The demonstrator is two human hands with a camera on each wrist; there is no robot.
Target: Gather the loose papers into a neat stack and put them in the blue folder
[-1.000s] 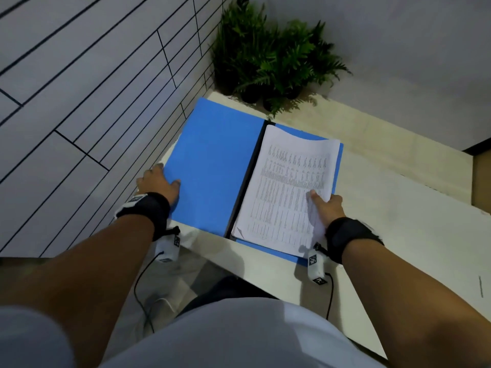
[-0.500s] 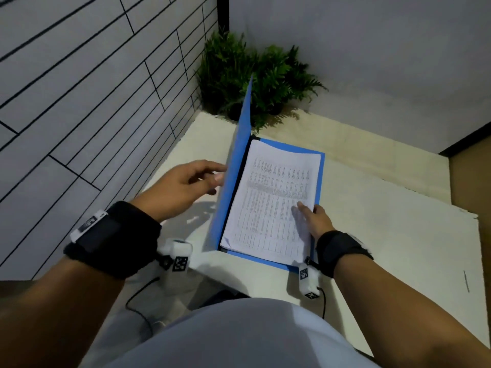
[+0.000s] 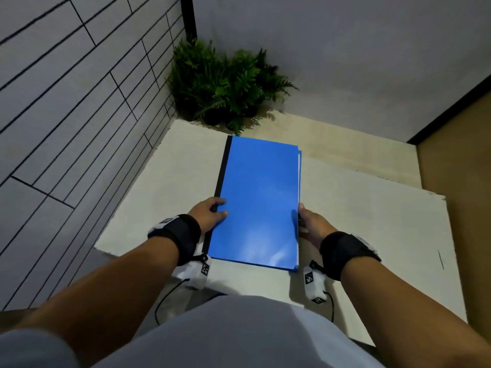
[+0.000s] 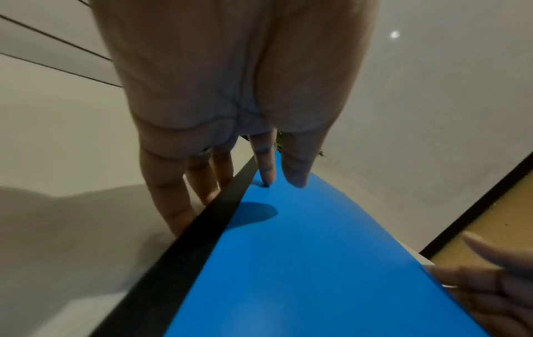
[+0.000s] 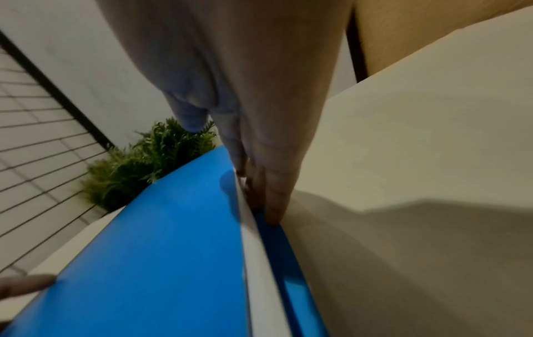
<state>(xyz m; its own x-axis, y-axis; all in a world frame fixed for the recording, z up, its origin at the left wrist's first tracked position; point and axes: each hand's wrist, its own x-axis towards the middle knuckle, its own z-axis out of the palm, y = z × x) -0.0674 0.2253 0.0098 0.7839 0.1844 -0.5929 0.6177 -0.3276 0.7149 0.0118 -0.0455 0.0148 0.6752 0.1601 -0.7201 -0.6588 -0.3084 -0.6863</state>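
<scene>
The blue folder [image 3: 259,200] lies closed on the white table [image 3: 372,221], its black spine [image 3: 221,176] on the left. A thin white edge of the papers [image 3: 299,166] shows along its right side; the right wrist view shows that paper edge [image 5: 256,273] between the two blue covers. My left hand [image 3: 210,212] rests at the spine. Its thumb and index finger [image 4: 266,173] lie on the cover and its other fingers reach down beside the spine. My right hand [image 3: 305,221] lies with straight fingers [image 5: 271,200] against the folder's open right edge.
A green potted fern [image 3: 223,86] stands in the far corner just behind the folder. A tiled wall [image 3: 66,115] runs along the table's left side. Brown floor [image 3: 465,155] shows past the table's right edge.
The left hand swung the front cover over from flat-open, through upright, to shut over the papers. The right hand slid off the page to the folder's right edge.
</scene>
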